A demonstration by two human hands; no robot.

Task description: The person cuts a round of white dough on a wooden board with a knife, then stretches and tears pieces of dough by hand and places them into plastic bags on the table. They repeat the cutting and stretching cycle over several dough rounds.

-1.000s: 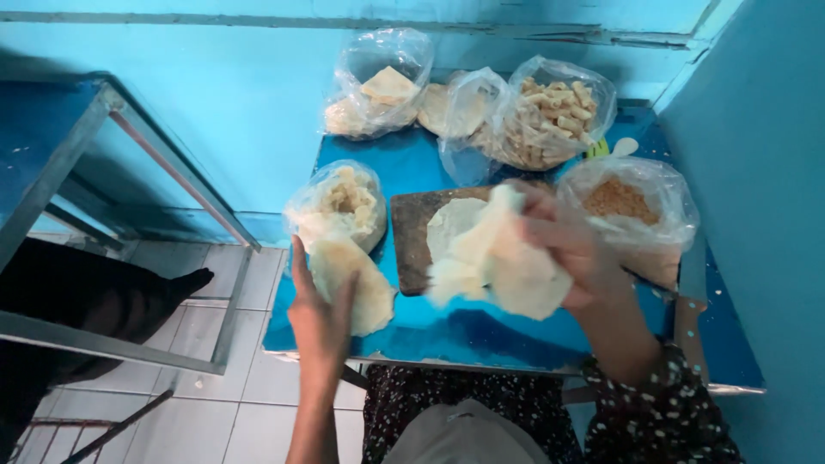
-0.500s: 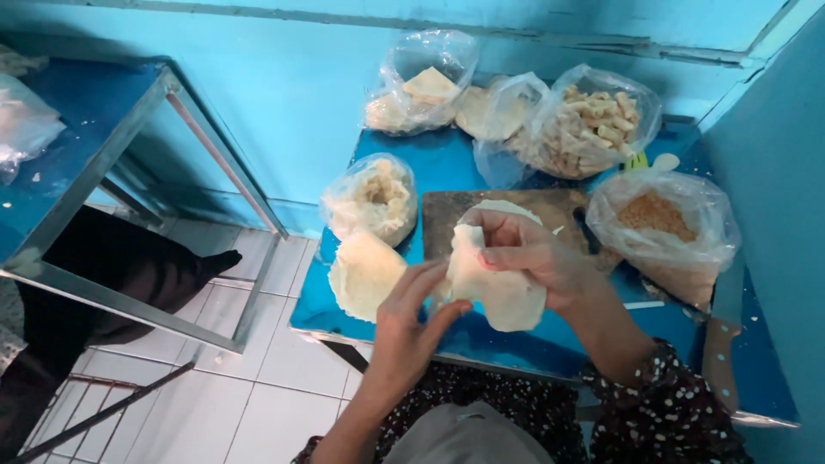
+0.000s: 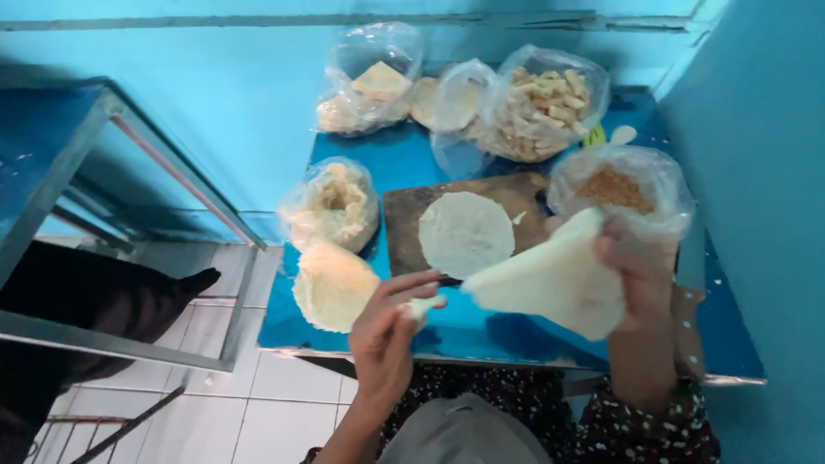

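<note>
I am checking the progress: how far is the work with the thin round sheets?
Done: one round sheet lies flat on the wooden board. In hand: the right hand holds the sheet stack; the left hand pinches its edge. Left: that stack and the pile beside the board.

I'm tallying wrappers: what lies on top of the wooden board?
One round pale wrapper lies flat on the wooden board, plus a small scrap. The board's near right corner is hidden behind the folded wrapper stack.

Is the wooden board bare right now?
No, one round thin wrapper lies flat on the wooden board.
</note>
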